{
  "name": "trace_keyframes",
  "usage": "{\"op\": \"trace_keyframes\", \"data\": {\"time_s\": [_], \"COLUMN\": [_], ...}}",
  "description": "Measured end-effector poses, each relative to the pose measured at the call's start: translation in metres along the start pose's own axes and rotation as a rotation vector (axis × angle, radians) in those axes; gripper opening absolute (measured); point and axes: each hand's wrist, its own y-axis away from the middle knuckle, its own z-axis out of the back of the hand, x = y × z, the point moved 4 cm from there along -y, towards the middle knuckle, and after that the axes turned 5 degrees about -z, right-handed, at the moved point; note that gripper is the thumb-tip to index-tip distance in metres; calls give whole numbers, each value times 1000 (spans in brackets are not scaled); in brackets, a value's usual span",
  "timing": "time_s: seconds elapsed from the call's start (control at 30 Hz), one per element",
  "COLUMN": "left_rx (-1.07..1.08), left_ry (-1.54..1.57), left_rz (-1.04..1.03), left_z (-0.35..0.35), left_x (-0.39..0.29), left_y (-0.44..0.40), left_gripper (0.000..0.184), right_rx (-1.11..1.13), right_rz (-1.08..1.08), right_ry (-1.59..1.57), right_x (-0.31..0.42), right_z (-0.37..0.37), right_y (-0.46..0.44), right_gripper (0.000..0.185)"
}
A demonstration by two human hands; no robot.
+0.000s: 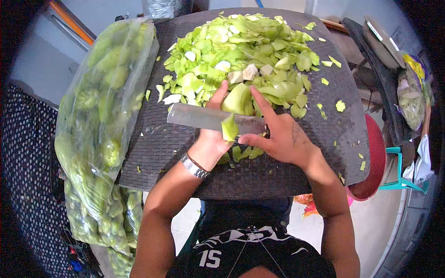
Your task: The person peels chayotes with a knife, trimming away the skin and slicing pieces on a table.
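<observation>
My left hand (pixel 212 142) is closed around a pale green chayote (pixel 237 100) with its skin cut away. Its palm is partly hidden beneath the blade. In my right hand (pixel 288 138) is a knife (pixel 193 116) with a broad, flat blade. The blade lies across my left hand, pointing left, just on the near side of the chayote. A strip of green peel (pixel 229 128) sits on the blade. My right index finger reaches along the chayote's right side. Beyond both hands rises a large heap of green peelings (pixel 241 46), with several whitish chunks (pixel 250 72) at its near edge.
A clear plastic bag of whole chayotes (pixel 109 88) leans on the left of the dark woven-top table (pixel 162 157). More bagged chayotes (pixel 106 217) are below it. Loose peel scraps (pixel 340 106) dot the right side. A red tub (pixel 371 160) and teal stool (pixel 394 183) stand beyond the right edge.
</observation>
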Motion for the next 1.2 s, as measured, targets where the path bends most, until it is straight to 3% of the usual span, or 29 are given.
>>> {"op": "trace_keyframes", "data": {"time_s": [0.33, 0.63, 0.87, 1.2], "left_rx": [93, 57, 32, 60], "left_ry": [11, -60, -41, -63], "left_rz": [49, 33, -5, -5], "left_z": [10, 12, 13, 2], "left_x": [4, 5, 2, -5], "left_y": [-3, -6, -3, 2], "left_gripper": [48, 44, 42, 44], "right_rx": [100, 50, -149, -146], "right_rz": [15, 27, 218, 178], "right_ry": [-18, 48, 194, 277], "right_x": [9, 10, 9, 15], "right_z": [1, 5, 5, 13], "right_y": [1, 3, 2, 7], "right_gripper": [112, 106, 100, 100]}}
